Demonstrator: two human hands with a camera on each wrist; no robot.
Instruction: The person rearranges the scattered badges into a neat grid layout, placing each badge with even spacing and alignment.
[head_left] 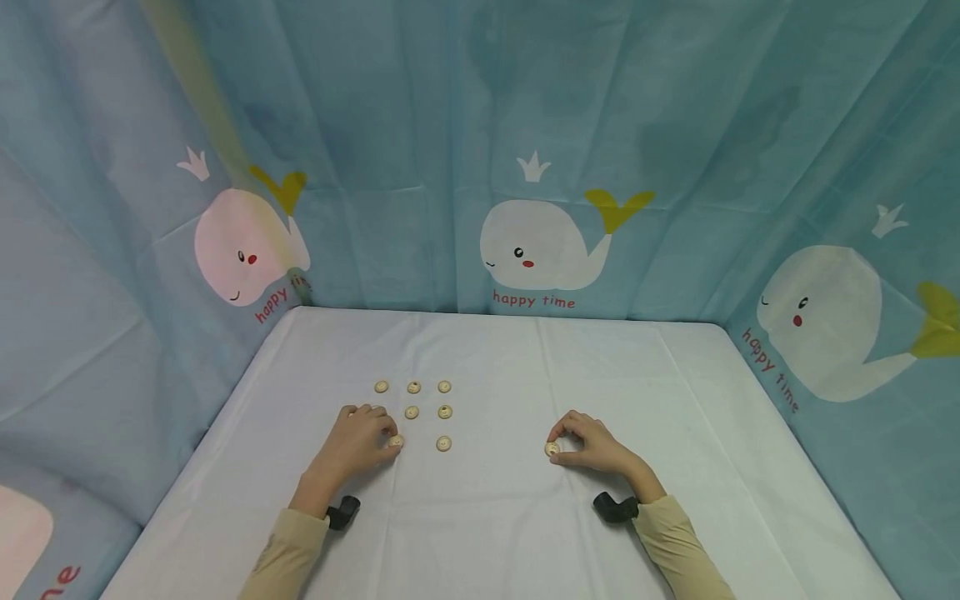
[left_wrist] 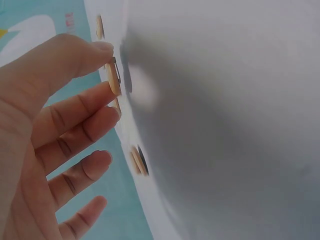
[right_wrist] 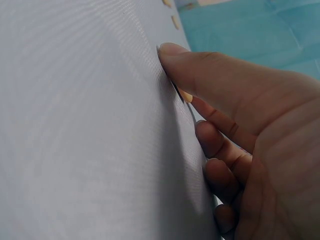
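Note:
My left hand (head_left: 358, 440) pinches a small round wooden badge (head_left: 396, 441) by its edges between thumb and index finger. In the left wrist view, a thin metal pin piece shows on the underside of this badge (left_wrist: 114, 77), close over the white cloth. The other fingers are spread and loosely bent. To the right, my right hand (head_left: 596, 446) has thumb and index finger round another wooden badge (head_left: 552, 448), low at the cloth. Only a sliver of that badge (right_wrist: 185, 95) shows past the thumb in the right wrist view.
Several more wooden badges, such as the near right one (head_left: 444, 443), lie in rows beside and beyond my left hand. A white cloth (head_left: 480, 533) covers the table. Blue curtains (head_left: 420, 242) with whale prints stand round its back and sides. Each wrist wears a black camera mount (head_left: 615, 507).

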